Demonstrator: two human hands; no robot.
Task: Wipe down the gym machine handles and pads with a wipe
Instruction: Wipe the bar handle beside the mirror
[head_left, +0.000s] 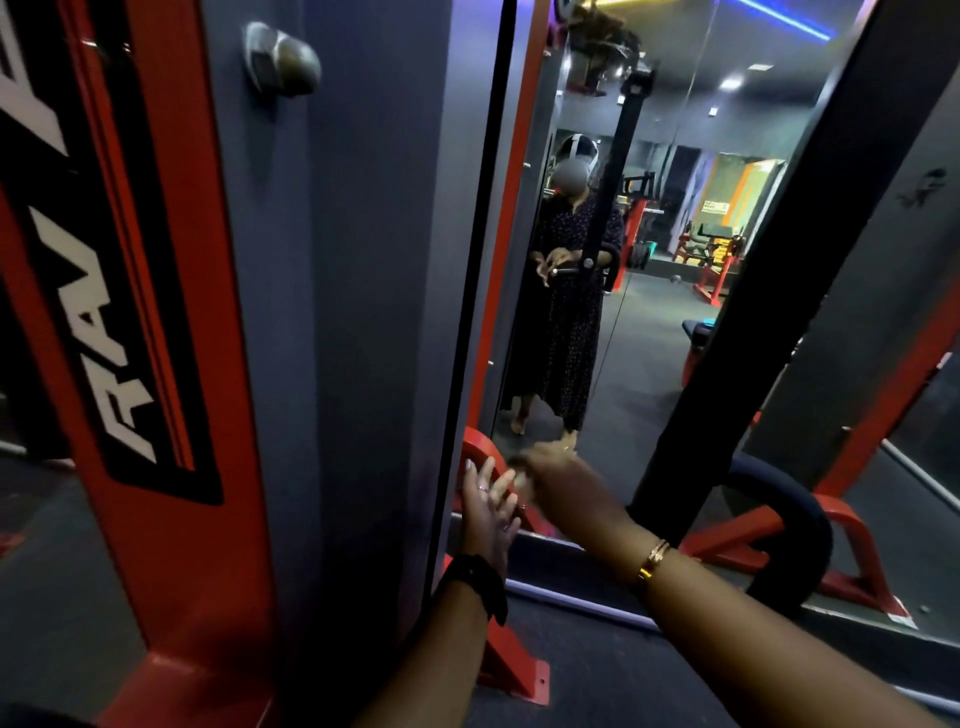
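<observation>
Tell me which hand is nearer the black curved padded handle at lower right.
Right. The right hand hovers left of the padded handle, apart from it; the left hand, fingers straight, lies further left, by the grey column.

One left hand (488, 506), one right hand (563, 486), one bracelet (653, 561), one wristband (478, 582)

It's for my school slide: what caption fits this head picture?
Left hand open and right hand blurred, both reaching toward a mirror beside the red machine.
</observation>
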